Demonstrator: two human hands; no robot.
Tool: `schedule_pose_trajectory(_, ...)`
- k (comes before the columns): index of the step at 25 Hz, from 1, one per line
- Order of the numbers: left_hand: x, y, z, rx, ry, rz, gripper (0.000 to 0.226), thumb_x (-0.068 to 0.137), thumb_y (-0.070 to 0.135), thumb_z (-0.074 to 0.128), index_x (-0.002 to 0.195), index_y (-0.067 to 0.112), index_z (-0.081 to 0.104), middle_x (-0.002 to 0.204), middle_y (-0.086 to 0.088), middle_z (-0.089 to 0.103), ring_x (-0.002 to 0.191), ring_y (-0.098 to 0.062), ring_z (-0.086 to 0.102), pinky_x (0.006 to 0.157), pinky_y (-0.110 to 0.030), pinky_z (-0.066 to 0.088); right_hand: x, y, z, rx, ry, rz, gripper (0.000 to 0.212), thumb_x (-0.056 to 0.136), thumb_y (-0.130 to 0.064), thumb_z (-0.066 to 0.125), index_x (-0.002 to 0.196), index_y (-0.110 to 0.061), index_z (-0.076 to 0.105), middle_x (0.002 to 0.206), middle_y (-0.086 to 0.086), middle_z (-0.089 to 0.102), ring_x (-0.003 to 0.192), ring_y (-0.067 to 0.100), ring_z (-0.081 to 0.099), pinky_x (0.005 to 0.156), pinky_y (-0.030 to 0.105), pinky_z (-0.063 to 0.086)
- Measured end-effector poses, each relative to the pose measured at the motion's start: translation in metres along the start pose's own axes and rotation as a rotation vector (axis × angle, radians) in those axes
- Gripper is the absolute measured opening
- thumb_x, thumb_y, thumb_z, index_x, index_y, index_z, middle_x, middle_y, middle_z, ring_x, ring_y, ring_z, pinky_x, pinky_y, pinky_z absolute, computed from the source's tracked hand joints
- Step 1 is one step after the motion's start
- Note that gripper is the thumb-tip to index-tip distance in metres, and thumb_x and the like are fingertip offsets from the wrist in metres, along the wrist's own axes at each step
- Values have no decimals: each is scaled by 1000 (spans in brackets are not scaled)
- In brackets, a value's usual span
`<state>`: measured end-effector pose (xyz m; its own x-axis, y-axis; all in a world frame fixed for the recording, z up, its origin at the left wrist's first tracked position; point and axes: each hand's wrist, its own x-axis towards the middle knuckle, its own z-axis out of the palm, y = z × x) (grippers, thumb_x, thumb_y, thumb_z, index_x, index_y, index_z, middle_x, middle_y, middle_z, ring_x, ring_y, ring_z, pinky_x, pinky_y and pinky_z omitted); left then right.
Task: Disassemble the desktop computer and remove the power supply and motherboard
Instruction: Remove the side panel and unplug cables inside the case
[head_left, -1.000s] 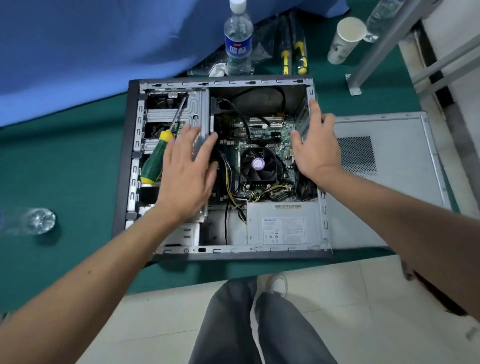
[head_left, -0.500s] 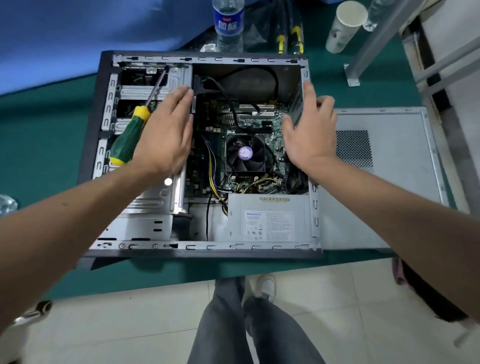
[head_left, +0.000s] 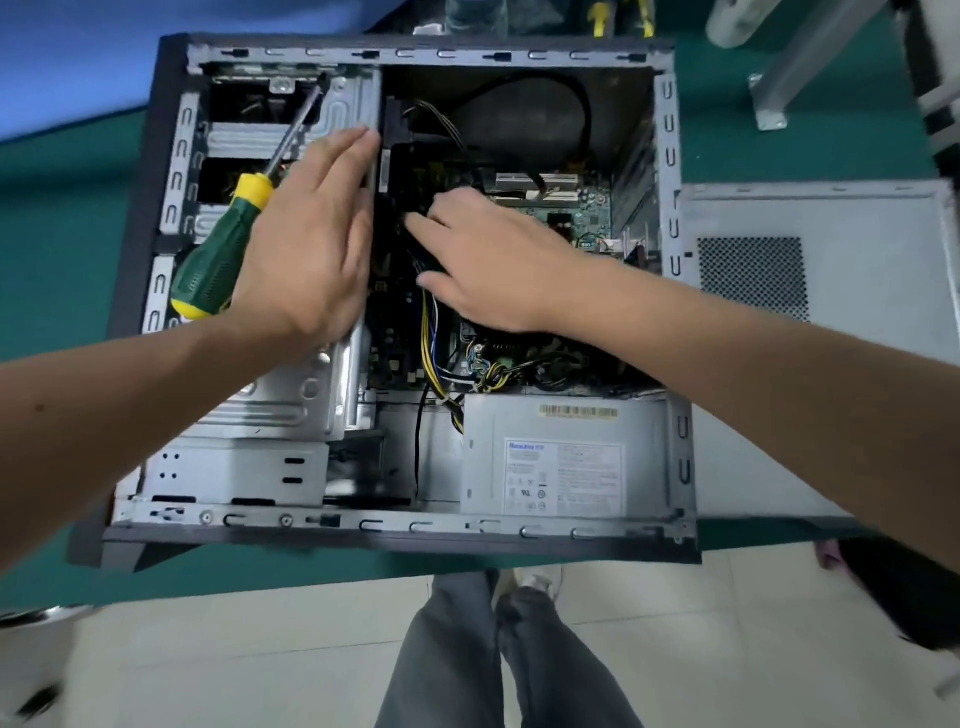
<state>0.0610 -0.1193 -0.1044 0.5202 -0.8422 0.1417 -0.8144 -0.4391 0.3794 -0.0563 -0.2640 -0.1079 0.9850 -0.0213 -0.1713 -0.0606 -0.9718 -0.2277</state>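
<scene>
Case (head_left: 171, 218) open on bench (head_left: 62, 249), side panel (head_left: 857, 364) lying right. My left hand (head_left: 306, 244) flat, fingers straight, pressing drive cage (head_left: 291, 400); screwdriver (head_left: 223, 254) lies beside it, ungripped. My right hand (head_left: 488, 260) reaching among cables (head_left: 431, 353) over motherboard (head_left: 582, 213); grip there hidden, cannot tell. Power supply (head_left: 566, 457) seated, near corner. Step, I judge: unplugging connectors. Next needs firm pinch, straight pull. Room tight between cage edge and case wall.

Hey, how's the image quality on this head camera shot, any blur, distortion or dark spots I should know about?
Head view: the wide-angle lens bows the open grey metal computer case at its edges; both hands and the bottom left corner are motion-smeared; the cavity above the green motherboard is deep in shadow; the silver boxy power supply label is lit evenly but too soft to read; the green-and-yellow-handled screwdriver looks fairly sharp.
</scene>
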Motion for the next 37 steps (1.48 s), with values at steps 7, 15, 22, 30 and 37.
schedule_pose_trajectory(7,2,1,0,-1,11,8,49,101,17,31,147,2,37,151,-17,37,139,-28,34,117,-24,20,66,6,25,-4,-83,71,25,88,-17,56,109,-6,65,112,18,66,108,36,60,78,36,45)
schedule_pose_trajectory(15,4,3,-1,-22,4,3,50,100,18,32,146,1,38,148,-18,38,138,-28,35,118,-26,22,72,11,38,198,-115,185,26,81,-3,50,104,-14,60,106,16,68,100,36,65,71,32,45)
schedule_pose_trajectory(22,4,2,1,-16,9,4,50,99,18,33,146,1,39,148,-18,38,137,-29,35,118,-31,24,74,6,41,120,-12,176,23,85,-21,59,106,-13,65,104,13,70,100,36,66,65,28,37)
schedule_pose_trajectory(30,4,3,1,-11,15,3,50,99,19,34,145,2,39,147,-18,39,137,-29,35,118,-30,23,71,4,40,76,-6,133,18,87,-17,56,100,-10,66,102,15,70,98,38,65,64,28,37)
schedule_pose_trajectory(37,4,3,1,-18,16,4,50,98,18,34,145,1,40,146,-20,39,137,-30,35,118,-30,23,75,4,43,46,5,123,21,85,-17,54,101,-10,66,100,13,70,96,37,66,65,29,37)
